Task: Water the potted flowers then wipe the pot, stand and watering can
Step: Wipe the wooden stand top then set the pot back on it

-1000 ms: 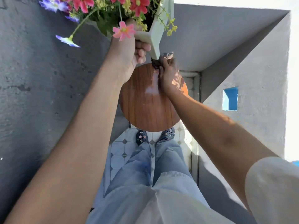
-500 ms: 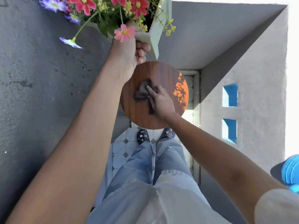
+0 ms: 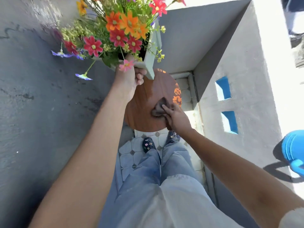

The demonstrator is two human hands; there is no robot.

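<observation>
- Left hand (image 3: 130, 79), upper centre of frame: clamped on the lower rim of the pale square flower pot (image 3: 150, 51), pot held raised and tilted clear of the stand.
- Flowers (image 3: 121, 32) spread across the upper centre, showing more fully than half a second before; pot edge overlapping only the far rim of the stand in the picture, contact not determinable.
- Right hand (image 3: 176, 116), centre of frame: fingers pressed down on a dark bunched cloth (image 3: 158, 108), cloth flat against the round wooden stand top (image 3: 141, 112).
- Cloth shifted from the left-centre of the stand top half a second earlier to the right side, near the sunlit patch; a second earlier, located at the far edge under the pot.
- Judgement: stand-wiping step under way, with the far edge, middle and right side of the top passed over; near edge possibly outstanding.
- Blue watering can (image 3: 293, 150), right edge of frame, set on the sunlit ledge, well apart from both hands; wiping of it judged not yet begun.
- Judgement: pot to be returned to the stand before the can is attended to.
</observation>
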